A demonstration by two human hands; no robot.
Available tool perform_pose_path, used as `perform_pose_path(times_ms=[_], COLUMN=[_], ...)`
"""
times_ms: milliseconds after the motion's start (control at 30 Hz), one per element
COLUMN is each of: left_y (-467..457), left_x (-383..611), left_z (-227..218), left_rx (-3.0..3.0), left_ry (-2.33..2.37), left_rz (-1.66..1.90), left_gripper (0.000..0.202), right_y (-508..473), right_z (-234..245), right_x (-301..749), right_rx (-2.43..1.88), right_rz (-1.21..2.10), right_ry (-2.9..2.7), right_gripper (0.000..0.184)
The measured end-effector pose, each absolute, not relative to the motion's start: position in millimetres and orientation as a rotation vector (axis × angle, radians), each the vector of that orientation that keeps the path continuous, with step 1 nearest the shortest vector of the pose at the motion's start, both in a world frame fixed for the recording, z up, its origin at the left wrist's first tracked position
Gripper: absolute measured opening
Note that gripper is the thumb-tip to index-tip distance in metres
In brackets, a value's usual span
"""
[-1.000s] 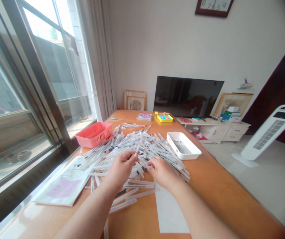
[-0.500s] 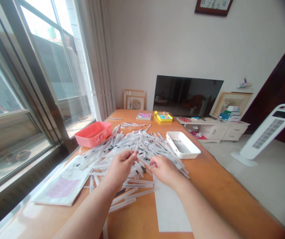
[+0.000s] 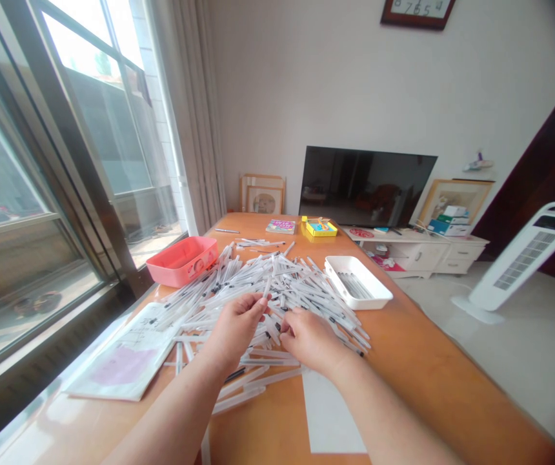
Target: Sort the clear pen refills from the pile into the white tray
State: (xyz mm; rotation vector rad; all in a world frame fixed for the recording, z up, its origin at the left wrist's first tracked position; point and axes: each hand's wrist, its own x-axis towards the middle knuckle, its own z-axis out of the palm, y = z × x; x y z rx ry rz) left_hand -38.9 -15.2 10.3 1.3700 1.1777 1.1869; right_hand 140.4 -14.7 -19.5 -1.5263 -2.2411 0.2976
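A large heap of clear plastic pens (image 3: 253, 284) covers the middle of the orange table (image 3: 427, 374). My left hand (image 3: 233, 328) is over the near side of the heap, its fingers pinched on one clear pen (image 3: 266, 287) that points up and away. My right hand (image 3: 309, 339) rests on the heap just to the right, fingers curled down among the pens close to the left fingertips; what it grips is hidden.
A pink bin (image 3: 183, 260) stands left of the heap; a white tray (image 3: 357, 282) with several pens lies to its right. Papers (image 3: 127, 355) lie near left, a white sheet (image 3: 330, 413) under my right forearm. Small boxes (image 3: 320, 227) sit at the far edge.
My right hand has slid left, closer to my left hand's fingertips. My left hand keeps the same pen in about the same place.
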Motion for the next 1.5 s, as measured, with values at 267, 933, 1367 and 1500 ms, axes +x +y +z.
perform_pose_path(times_ms=[267, 933, 1367, 1500], left_y=[-16, -28, -27, -29], left_x=[-40, -32, -32, -31], left_z=[8, 16, 15, 16], left_rx=[1.397, 1.680, 1.687, 1.696], left_ry=[1.127, 0.974, 0.966, 0.971], left_rz=[1.166, 0.987, 0.975, 1.011], left_gripper=[0.032, 0.032, 0.034, 0.036], right_y=[-11, -23, -26, -27], right_z=[-18, 22, 23, 24], right_x=[145, 162, 161, 161], right_rx=[-1.377, -0.987, -1.050, -1.051], right_rz=[0.513, 1.055, 0.995, 0.990], right_ry=[-2.032, -1.195, -1.301, -1.318], right_gripper=[0.009, 0.031, 0.036, 0.036])
